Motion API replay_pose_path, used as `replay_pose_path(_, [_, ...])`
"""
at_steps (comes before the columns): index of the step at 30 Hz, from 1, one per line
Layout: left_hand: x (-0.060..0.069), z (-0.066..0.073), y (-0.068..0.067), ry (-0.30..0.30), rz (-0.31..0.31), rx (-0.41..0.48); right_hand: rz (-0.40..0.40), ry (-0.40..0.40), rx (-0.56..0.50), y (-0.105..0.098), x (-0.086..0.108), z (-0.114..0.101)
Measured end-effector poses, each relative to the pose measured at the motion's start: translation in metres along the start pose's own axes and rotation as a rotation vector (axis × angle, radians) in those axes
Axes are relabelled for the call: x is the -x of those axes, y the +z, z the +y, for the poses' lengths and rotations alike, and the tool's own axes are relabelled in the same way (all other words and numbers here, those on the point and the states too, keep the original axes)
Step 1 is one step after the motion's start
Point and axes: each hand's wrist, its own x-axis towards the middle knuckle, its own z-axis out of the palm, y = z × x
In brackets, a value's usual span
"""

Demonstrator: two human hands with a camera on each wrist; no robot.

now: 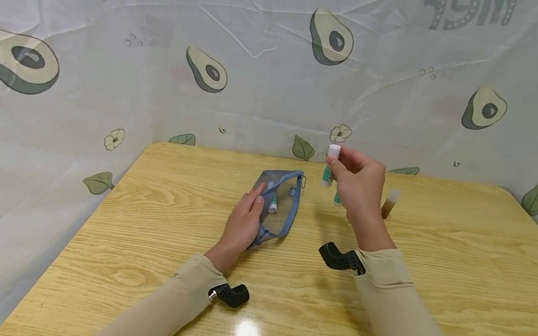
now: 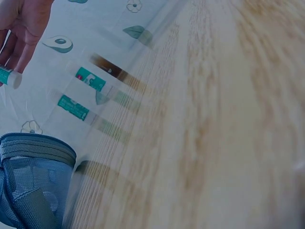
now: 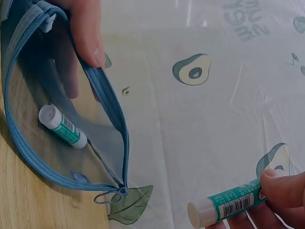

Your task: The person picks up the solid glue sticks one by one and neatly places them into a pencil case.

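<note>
My left hand [image 1: 241, 221] grips the side of a blue mesh zip pouch [image 3: 123, 136], its mouth open towards the right. Inside the pouch lies a white and green glue stick [image 3: 69, 131]. Above the table, right of the pouch, my right hand [image 1: 363, 187] pinches another glue stick [image 3: 234, 206] between thumb and fingers; it is upright in the head view. Two more glue sticks stand on the table in the left wrist view, a nearer one [image 2: 73, 108] and a farther one [image 2: 91, 79]. My right hand and forearm partly hide this group in the head view.
A brown tube-like item with a pale top [image 1: 390, 204] stands behind my right wrist. The wooden table [image 1: 168, 188] ends at a hanging cloth [image 1: 265, 47] printed with avocados. Black wrist mounts [image 1: 233, 295] jut from both sleeves.
</note>
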Motion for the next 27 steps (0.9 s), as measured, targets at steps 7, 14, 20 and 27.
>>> replay_pose_path(7, [-0.005, -0.001, 0.005, 0.004, 0.014, -0.002, -0.02, 0.0, 0.004, -0.001, -0.007, 0.004])
replay_pose_path(14, [-0.006, 0.002, 0.008, -0.002, 0.022, 0.003, -0.034, -0.022, 0.021, -0.001, -0.01, 0.006])
replay_pose_path(20, [-0.007, 0.004, 0.008, 0.01, 0.021, 0.006, -0.013, -0.027, 0.038, 0.0, -0.011, 0.008])
replay_pose_path(27, [-0.006, 0.003, 0.007, -0.003, 0.02, 0.006, -0.022, -0.061, 0.01, 0.007, -0.014, 0.016])
